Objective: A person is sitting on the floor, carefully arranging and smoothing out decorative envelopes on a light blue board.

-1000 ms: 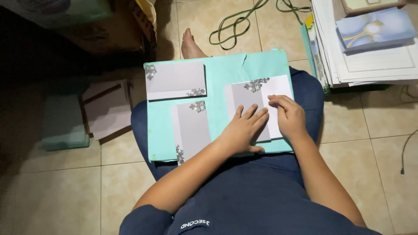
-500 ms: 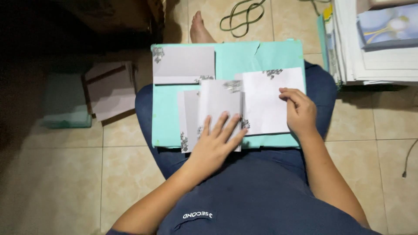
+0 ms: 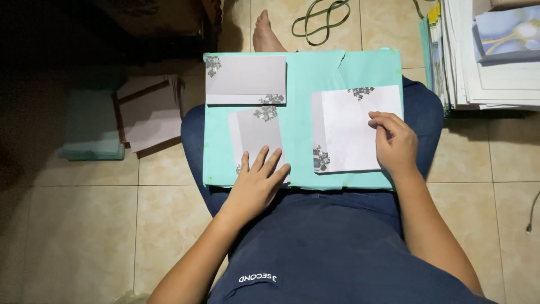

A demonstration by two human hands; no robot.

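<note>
1. We see our left hand (image 3: 256,183) lying flat with fingers spread, palm down on the lower end of a small grey card (image 3: 256,132) that reaches away from the fingertips.
2. Our right hand (image 3: 394,141) rests on the right edge of a white sheet (image 3: 346,132); its fingers are curled and pressed together at the paper's edge, though we cannot tell whether they pinch it.
3. The sheet spreads to the left of that hand, well apart from the left hand.
4. Both papers lie on a teal board (image 3: 301,73) across our lap.
5. Beyond the left hand's card, touching its top corner, lies a grey envelope (image 3: 244,76).
6. Right of the right hand, a paper stack (image 3: 489,73) stands on the floor.
</note>
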